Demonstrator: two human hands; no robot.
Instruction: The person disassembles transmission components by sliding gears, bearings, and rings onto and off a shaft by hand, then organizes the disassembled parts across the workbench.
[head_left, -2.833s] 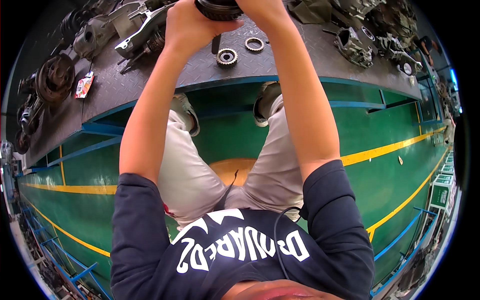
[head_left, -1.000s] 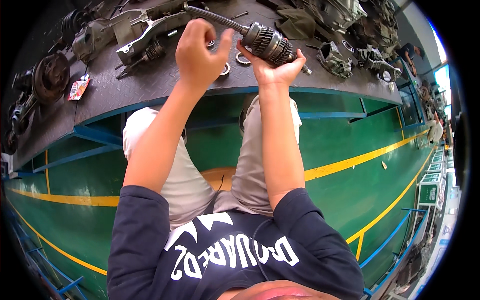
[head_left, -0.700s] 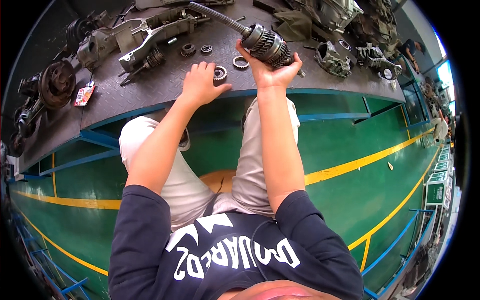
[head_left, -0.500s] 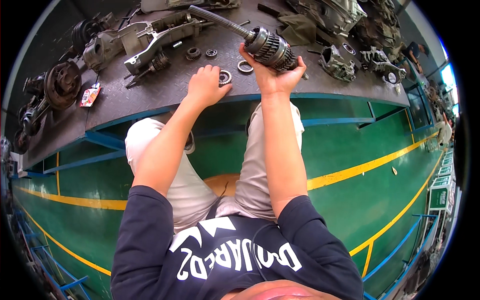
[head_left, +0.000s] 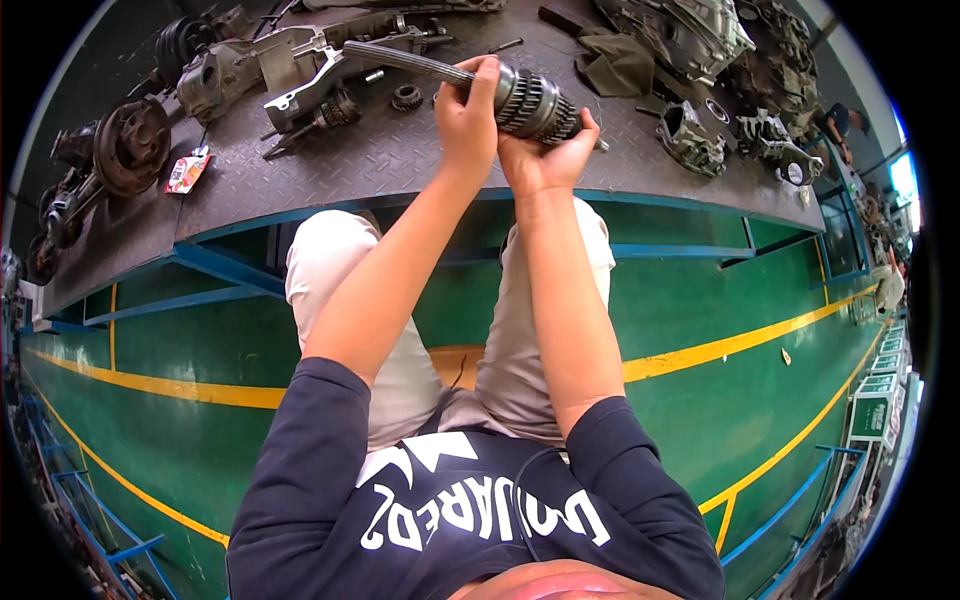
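A transmission shaft with a stack of gears [head_left: 540, 105] is held up above the near edge of the workbench, tilted, its long splined end pointing left. My right hand [head_left: 545, 160] cups the gear stack from below, with the thumb up along its right side. My left hand [head_left: 468, 125] is closed around the shaft at the left end of the stack, partly hiding it. A small gear [head_left: 407, 97] lies on the bench left of my left hand. Beyond it are a shorter gear shaft [head_left: 335, 110] and an open metal transmission housing [head_left: 320, 65].
The dark patterned metal bench [head_left: 370, 150] has a blue frame. At its left stands a rusty brake drum assembly [head_left: 132, 148] next to a red-and-white packet [head_left: 187, 172]. Cast housings [head_left: 692, 138] and a dark cloth [head_left: 614, 65] lie right. Another person [head_left: 842, 125] is at far right.
My left hand has risen from the bench beside a ring and closed around the shaft. The two rings near my hands no longer show; whether they are hidden or held I cannot tell.
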